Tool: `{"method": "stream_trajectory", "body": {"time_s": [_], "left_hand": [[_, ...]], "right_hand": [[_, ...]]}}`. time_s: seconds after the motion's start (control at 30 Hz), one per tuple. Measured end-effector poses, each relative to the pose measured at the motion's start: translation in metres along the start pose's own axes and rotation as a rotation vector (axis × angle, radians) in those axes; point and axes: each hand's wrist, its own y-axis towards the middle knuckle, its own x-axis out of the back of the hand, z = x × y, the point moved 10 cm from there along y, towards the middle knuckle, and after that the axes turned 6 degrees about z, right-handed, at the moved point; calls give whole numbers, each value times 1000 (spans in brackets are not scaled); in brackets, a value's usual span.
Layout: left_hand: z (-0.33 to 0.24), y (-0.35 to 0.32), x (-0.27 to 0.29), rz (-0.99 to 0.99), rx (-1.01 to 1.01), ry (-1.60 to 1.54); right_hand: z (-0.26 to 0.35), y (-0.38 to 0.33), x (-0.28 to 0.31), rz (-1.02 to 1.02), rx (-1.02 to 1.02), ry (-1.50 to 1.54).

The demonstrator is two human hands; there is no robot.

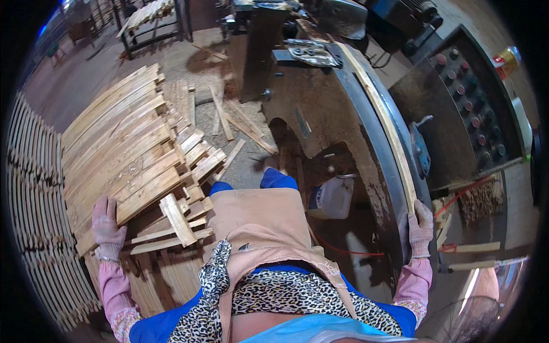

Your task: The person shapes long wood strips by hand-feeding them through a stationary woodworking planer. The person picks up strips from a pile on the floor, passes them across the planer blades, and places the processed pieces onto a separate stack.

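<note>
My right hand [421,228], in a pale knit glove, is closed around the near end of a long, narrow wooden strip [382,108]. The strip lies lengthwise on the metal machine bed [366,94] and runs away toward the machine's far end. On the other side, my left hand [108,227], gloved the same way, has its fingers bent around the left end of a wooden plank [150,195] on top of a stack. Several similar planks [108,134] lie beside it. Short offcuts [178,219] rest crosswise on the stack's near right part.
Slatted stacks of wood [40,200] stand along the far left. Loose sticks [222,114] litter the floor ahead. A white plastic jug [333,197] sits under the machine, near a red hose [349,251]. At the right is a control panel [472,106] with several buttons.
</note>
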Motion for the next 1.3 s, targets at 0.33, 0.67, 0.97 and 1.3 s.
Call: {"method": "stream_trajectory", "body": {"time_s": [0.33,0.67,0.97,1.3], "left_hand": [[-9,11,61,-215,22,-140],[-99,229,191,-297,13,-1717],[-397,300,184,31,-406,-2514],[-271,271,54,165,-193,-1404]], "right_hand": [[130,145,-74,-50,491,-520],[185,251,-163,32,205,-369],[307,136,-199,192,586,245],[65,-1,-14,16,-68,-528]]}}
